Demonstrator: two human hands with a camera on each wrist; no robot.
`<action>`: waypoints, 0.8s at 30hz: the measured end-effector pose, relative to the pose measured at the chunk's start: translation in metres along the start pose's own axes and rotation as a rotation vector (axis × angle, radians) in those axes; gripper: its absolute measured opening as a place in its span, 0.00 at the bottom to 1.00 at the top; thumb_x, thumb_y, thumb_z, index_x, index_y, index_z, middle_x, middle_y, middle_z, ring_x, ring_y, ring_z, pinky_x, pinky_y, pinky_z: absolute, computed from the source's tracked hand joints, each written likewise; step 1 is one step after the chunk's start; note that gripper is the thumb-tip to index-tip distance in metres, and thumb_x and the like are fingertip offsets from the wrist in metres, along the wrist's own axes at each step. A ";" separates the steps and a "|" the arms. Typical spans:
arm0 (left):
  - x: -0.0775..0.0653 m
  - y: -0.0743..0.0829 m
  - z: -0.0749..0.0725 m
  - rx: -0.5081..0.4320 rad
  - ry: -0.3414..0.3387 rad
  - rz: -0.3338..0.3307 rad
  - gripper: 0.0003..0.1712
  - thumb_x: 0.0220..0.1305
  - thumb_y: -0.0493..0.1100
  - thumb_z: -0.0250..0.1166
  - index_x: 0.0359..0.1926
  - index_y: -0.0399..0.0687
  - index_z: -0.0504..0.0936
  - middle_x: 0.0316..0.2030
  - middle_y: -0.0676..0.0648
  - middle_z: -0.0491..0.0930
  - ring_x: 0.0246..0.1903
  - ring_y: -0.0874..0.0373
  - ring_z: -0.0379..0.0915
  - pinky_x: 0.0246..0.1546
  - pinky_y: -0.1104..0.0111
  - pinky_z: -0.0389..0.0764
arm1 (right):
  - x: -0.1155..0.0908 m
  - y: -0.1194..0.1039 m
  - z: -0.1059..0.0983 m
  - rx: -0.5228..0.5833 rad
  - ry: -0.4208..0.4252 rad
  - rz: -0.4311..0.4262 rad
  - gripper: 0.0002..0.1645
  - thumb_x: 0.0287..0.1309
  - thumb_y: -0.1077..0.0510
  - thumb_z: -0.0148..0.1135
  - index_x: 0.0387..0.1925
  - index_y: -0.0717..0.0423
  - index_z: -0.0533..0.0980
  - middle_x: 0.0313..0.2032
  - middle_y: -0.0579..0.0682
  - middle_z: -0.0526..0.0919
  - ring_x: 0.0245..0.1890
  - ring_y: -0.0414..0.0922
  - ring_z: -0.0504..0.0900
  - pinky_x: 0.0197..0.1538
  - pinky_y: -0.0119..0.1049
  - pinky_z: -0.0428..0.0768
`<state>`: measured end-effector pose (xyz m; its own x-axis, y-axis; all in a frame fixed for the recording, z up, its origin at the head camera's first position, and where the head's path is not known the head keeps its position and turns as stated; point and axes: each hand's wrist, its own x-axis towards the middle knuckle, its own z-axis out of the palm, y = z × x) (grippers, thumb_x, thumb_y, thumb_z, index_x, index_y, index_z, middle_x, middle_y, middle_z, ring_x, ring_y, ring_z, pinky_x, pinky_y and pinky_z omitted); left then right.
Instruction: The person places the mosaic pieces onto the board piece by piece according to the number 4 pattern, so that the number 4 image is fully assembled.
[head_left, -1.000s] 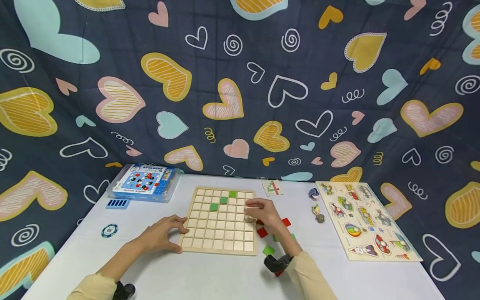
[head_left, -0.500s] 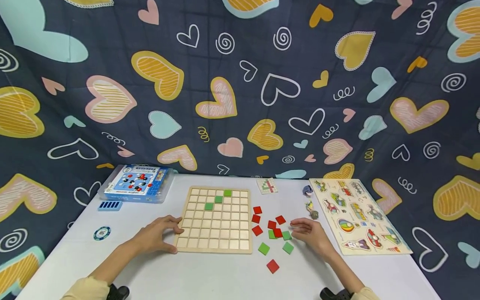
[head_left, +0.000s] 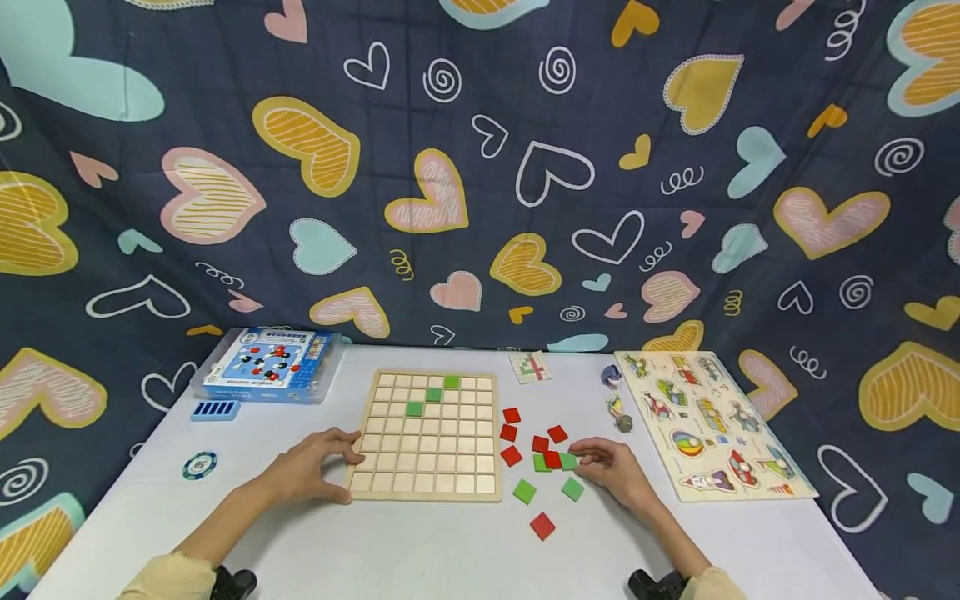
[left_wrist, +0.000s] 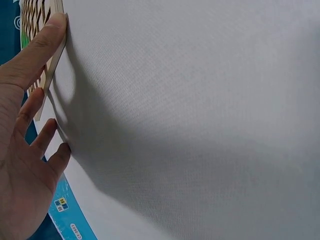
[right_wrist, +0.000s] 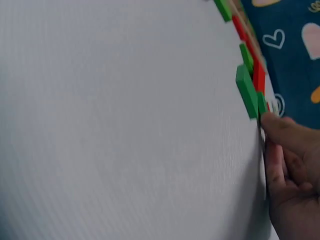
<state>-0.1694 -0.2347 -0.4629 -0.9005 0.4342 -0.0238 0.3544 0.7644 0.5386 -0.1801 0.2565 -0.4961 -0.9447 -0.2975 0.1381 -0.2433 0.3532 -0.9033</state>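
The square wooden grid board [head_left: 431, 498] lies at the table's middle, with three green square tiles [head_left: 414, 409] set in its upper cells on a diagonal. My left hand [head_left: 311, 468] rests against the board's left edge, thumb near the front corner and index finger farther up; the left wrist view shows the thumb touching the rim. To the right of the board several red tiles [head_left: 512, 455] and green tiles [head_left: 524, 492] lie scattered. My right hand [head_left: 611, 471] pinches a green tile [head_left: 568, 461] at the right side of this group, thumb and fingertips at its edge.
A small pattern card [head_left: 530, 367] lies behind the tiles. Two small figurines [head_left: 611, 377] stand near a wooden picture puzzle [head_left: 690, 496] on the right. At left are a blue boxed set [head_left: 262, 362], a blue slotted block [head_left: 215, 410] and a round chip [head_left: 200, 466].
My right hand has left the board's right edge, moved right to the loose tiles and taken hold of a green one. The left hand has stayed at the board; the head view has shifted slightly.
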 end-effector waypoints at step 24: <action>-0.001 -0.001 0.001 -0.017 0.006 -0.016 0.24 0.34 0.55 0.79 0.39 0.62 0.84 0.61 0.42 0.72 0.57 0.36 0.65 0.40 0.32 0.70 | 0.028 -0.037 0.058 0.142 0.163 0.196 0.18 0.51 0.73 0.66 0.46 0.71 0.78 0.43 0.64 0.83 0.39 0.50 0.84 0.41 0.30 0.82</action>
<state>-0.1686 -0.2356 -0.4642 -0.9076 0.4189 -0.0278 0.3352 0.7629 0.5528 -0.1850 0.1837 -0.4820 -0.9963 -0.0852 0.0084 -0.0303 0.2586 -0.9655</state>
